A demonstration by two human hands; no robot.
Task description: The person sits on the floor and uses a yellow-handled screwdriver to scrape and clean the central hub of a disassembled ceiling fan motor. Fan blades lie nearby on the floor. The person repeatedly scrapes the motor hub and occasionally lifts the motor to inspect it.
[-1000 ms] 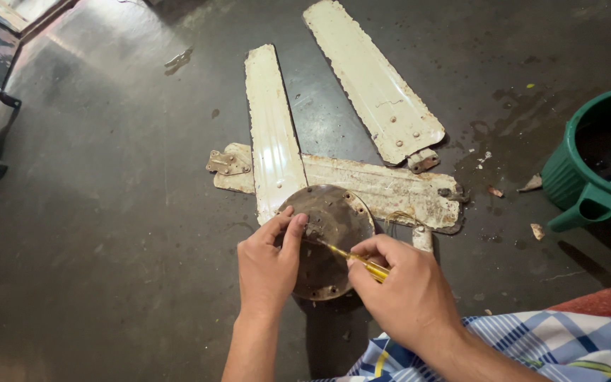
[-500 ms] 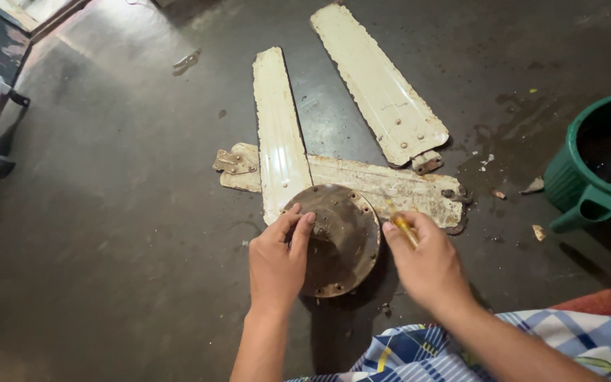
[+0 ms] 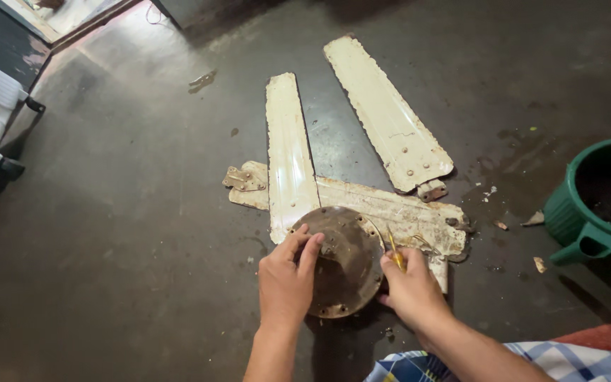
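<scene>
A rusty, round metal fan plate (image 3: 344, 262) is steadied on the dark floor (image 3: 121, 233) by the left hand (image 3: 286, 283), fingers spread flat; right hand (image 3: 410, 291) fingers are clamped on a yellow screwdriver (image 3: 394, 255).

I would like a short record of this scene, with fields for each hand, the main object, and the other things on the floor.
Left hand: left hand rests with fingers on the rusty round plate
Right hand: right hand holds a yellow-handled screwdriver at the plate's right edge
Main object: rusty round plate, on the floor, overlapping the fan blades
Fan blades: three cream fan blades, worn and rusted, lying flat
Bucket: green bucket at the right edge
Floor: dark floor, small debris near the bucket
</scene>
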